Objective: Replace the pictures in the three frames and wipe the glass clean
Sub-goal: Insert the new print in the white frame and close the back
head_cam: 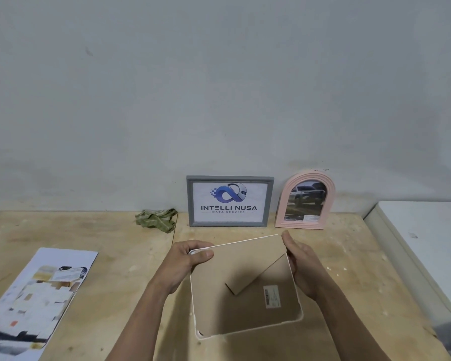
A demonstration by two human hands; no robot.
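Note:
I hold a white frame (248, 306) back side up above the wooden table, its brown backing board and folded stand facing me. My left hand (186, 261) grips its top left corner, thumb on the backing. My right hand (301, 264) clasps its right edge near the top right corner. A grey frame (229, 201) with a blue logo picture leans on the wall behind. Beside it on the right stands a pink arched frame (305, 201) with a car picture. A green cloth (156, 220) lies crumpled left of the grey frame. A printed picture sheet (39, 295) lies flat at the left.
The wooden table (110, 256) runs to the grey wall at the back. A white appliance-like box (427, 246) stands off the table's right edge. A seam in the tabletop runs from the cloth toward me.

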